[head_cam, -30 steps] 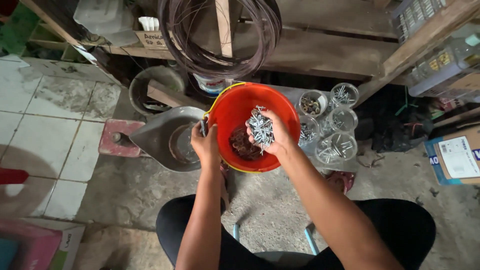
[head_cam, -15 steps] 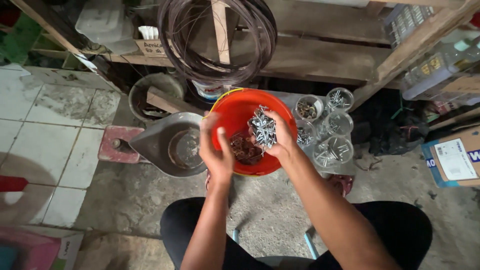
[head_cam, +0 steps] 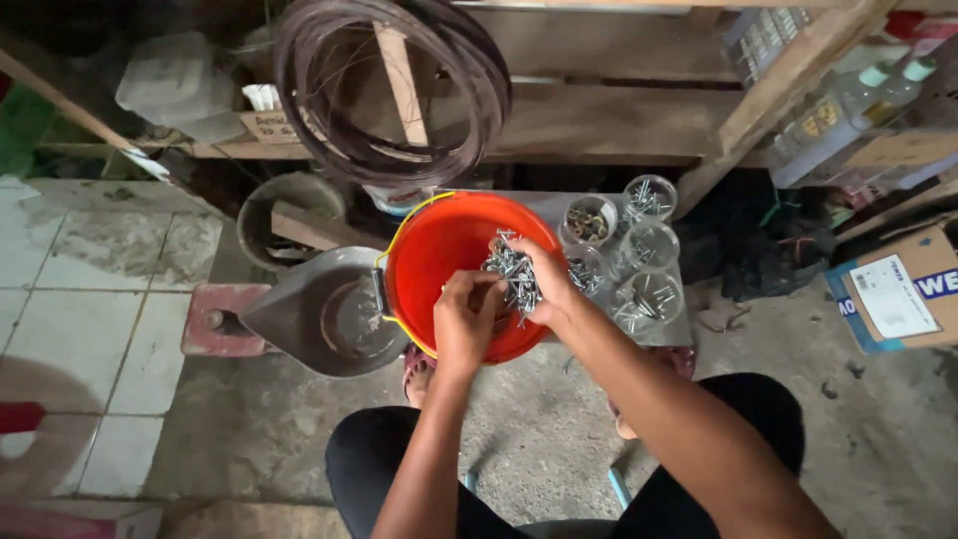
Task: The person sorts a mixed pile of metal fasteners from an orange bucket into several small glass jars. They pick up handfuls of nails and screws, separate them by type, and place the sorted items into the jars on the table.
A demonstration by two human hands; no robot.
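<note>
Left hand (head_cam: 467, 317) moved to screws (head_cam: 511, 274); one bucket (head_cam: 439, 250).

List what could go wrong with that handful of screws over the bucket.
The right hand cups a heaped pile of screws while the left hand picks at it; loose ones could slip off, probably into the orange bucket. Sharp tips may prick the palm. Any that scatter sideways could land in the clear cups, mixing what they hold.

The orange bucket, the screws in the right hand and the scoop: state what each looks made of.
Orange bucket: likely plastic, with evenly coloured, smooth, slightly glossy walls. Screws in the right hand: metal, silvery with bright glints. Scoop: probably sheet metal, dull grey and scuffed.
</note>
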